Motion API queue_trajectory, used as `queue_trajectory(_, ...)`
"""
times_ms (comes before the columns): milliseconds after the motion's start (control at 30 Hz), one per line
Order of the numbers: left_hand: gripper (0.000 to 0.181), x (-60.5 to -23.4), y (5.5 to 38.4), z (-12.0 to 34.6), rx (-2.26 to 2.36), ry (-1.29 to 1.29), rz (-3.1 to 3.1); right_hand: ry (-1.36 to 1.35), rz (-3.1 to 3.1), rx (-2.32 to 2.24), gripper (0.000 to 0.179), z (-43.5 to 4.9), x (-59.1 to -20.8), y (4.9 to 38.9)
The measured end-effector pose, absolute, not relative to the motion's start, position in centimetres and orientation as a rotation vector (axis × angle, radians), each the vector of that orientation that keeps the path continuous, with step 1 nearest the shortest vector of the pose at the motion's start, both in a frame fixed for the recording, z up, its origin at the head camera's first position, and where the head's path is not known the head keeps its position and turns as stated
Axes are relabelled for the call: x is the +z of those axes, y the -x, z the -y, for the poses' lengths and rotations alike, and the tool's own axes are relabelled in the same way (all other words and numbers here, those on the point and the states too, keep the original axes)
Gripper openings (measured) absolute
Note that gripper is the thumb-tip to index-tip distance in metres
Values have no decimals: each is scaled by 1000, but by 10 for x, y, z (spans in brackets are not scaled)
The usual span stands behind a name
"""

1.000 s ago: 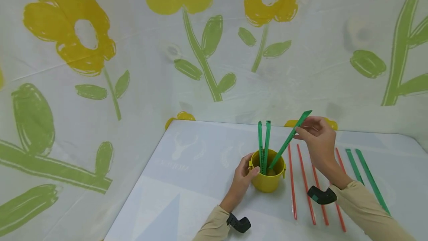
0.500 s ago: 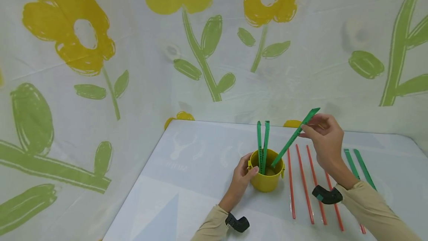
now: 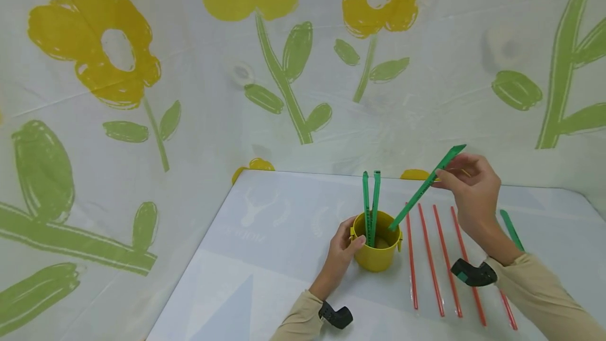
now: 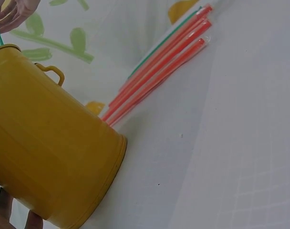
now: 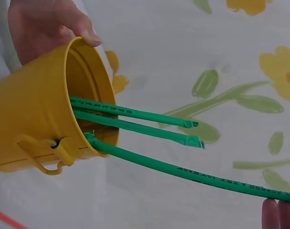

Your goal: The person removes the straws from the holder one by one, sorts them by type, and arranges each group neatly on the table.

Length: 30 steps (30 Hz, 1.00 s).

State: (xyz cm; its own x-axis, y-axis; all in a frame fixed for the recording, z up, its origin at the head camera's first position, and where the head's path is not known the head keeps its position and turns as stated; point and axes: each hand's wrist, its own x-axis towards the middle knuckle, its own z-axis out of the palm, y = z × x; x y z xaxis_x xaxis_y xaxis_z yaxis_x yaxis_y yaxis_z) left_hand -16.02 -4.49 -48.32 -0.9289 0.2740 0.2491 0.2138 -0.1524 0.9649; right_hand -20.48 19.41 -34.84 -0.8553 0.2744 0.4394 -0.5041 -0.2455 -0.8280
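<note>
A small yellow bucket (image 3: 376, 261) with side lugs stands on the table, and two green wrapped straws (image 3: 375, 199) lean up inside it. My left hand (image 3: 342, 249) grips its left side, with the thumb over the rim. Above and to the right, my right hand (image 3: 473, 188) pinches the upper part of another green wrapped straw (image 3: 418, 193), printed with dark marks. That straw slants, its lower end just inside the bucket mouth near the right of the rim. In the right wrist view the held straw (image 5: 183, 172) shows a torn-looking lower end; only fingertips of the right hand appear there.
Several red straws (image 3: 430, 257) in clear wrappers lie in a row right of the bucket. Another green straw (image 3: 511, 229) lies farther right, partly hidden by the right arm. A flower-printed curtain (image 3: 402, 120) hangs behind the white table (image 3: 265, 225).
My right hand has moved right and slightly up with the green straw, whose lower end has risen from deep in the bucket toward the rim. The left hand and bucket have stayed almost still.
</note>
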Motion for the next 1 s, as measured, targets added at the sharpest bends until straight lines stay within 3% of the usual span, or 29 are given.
queue_trajectory(533,45,-512,173,43,2311,-583,-2002,-365,1289,2220,26,-213,-332,199)
queue_trajectory(1000,48,-483,160,45,2286,-595,-2021,-272,1313,2168,27,-236,-329,197)
